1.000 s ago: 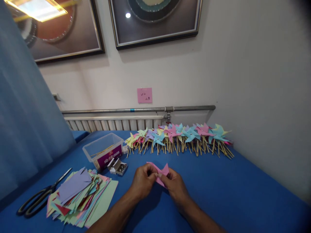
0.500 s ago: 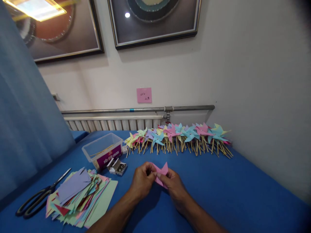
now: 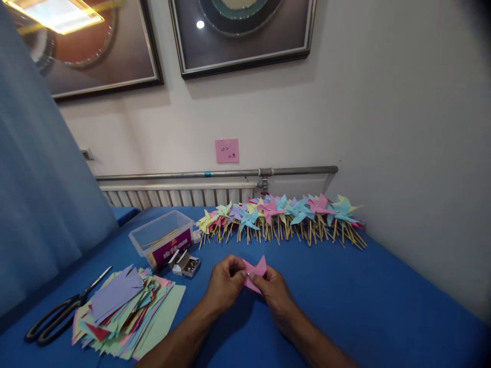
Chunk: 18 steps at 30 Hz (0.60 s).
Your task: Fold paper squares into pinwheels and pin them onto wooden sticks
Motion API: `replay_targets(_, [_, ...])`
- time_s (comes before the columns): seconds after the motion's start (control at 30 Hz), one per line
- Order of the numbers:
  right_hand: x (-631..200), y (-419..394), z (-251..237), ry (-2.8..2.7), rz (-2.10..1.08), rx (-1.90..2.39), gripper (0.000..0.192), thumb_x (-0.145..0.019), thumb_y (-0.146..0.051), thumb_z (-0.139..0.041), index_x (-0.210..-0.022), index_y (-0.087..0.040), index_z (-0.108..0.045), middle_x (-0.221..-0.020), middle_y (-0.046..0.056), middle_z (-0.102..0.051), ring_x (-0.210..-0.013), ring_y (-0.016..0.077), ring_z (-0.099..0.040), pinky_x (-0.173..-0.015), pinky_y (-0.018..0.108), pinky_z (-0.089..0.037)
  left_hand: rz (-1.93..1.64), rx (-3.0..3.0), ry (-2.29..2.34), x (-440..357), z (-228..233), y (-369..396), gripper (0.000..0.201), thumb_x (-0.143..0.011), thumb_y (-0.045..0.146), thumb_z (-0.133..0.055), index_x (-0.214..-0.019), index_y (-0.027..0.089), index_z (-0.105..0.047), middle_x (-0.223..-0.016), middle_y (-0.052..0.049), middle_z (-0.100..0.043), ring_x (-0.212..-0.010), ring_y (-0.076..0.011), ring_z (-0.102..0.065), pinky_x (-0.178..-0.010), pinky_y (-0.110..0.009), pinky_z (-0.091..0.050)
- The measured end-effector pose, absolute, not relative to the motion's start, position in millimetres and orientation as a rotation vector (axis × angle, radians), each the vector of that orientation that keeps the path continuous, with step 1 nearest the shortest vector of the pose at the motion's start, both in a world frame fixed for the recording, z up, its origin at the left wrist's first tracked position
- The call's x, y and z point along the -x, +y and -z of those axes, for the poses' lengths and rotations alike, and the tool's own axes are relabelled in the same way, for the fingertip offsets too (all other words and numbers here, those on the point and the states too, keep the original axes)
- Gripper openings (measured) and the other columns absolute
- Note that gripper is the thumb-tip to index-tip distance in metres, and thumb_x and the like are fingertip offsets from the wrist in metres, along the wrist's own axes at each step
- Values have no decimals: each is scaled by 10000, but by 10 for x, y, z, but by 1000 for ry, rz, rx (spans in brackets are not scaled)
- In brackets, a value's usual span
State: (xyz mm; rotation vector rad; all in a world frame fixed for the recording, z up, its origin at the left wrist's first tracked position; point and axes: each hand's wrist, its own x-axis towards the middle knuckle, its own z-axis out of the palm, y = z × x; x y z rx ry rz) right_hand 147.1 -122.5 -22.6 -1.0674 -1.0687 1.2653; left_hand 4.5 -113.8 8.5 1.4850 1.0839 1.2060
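A pink paper pinwheel (image 3: 258, 269) is held above the blue table between my two hands, a small shiny pin head showing at its centre. My left hand (image 3: 227, 280) pinches its left side between thumb and fingers. From the right, my right hand (image 3: 273, 287) grips the paper, its thumb lying close to the pin. The fingers behind the paper are hidden. Left of my hands stands a small open box of metal pins (image 3: 189, 265). Beyond them lies a long row of finished pinwheels (image 3: 270, 208) in several colours on thin wooden sticks.
A clear plastic tub (image 3: 161, 237) with a few sticks stands at the left. In front of it are a stack of coloured paper (image 3: 126, 312) and black-handled scissors (image 3: 63, 313). The blue-covered table (image 3: 330, 286) meets the wall behind; a blue curtain (image 3: 42, 168) hangs at left.
Almost nothing differs. Both hands keep hold of the pink pinwheel, with only a very slight shift of the left fingers.
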Motion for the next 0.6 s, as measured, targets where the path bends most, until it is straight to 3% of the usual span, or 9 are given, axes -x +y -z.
replay_targets(0.33, [-1472, -1243, 184, -975, -1331, 1010, 358, -664, -409, -815, -906, -159, -732, -855, 67, -781, -791, 243, -707, -693, 308, -524, -1213, -1372, 1106, -45, -68, -1126, 295, -673, 268, -750, -926, 141, -663, -730, 12, -604, -635, -113, -546, -603, -235, -419])
replay_targets(0.47, [-1467, -1233, 194, -939, -1360, 1005, 330, -642, -396, -828, -862, -171, -727, -831, 56, -776, -771, 237, -707, -696, 310, -528, -1221, -1380, 1078, -15, -45, -1083, 294, -670, 281, -740, -921, 145, -667, -754, -2, -632, -660, -125, -568, -636, -244, -443])
replay_targets(0.6, [-1534, -1174, 204, -870, -1315, 1023, 282, -641, -346, -812, -843, -170, -725, -805, 42, -758, -729, 208, -681, -703, 317, -536, -1189, -1541, 1172, 258, -135, -956, 143, -752, 305, -647, -778, 164, -644, -713, 4, -628, -660, -137, -564, -659, -255, -428])
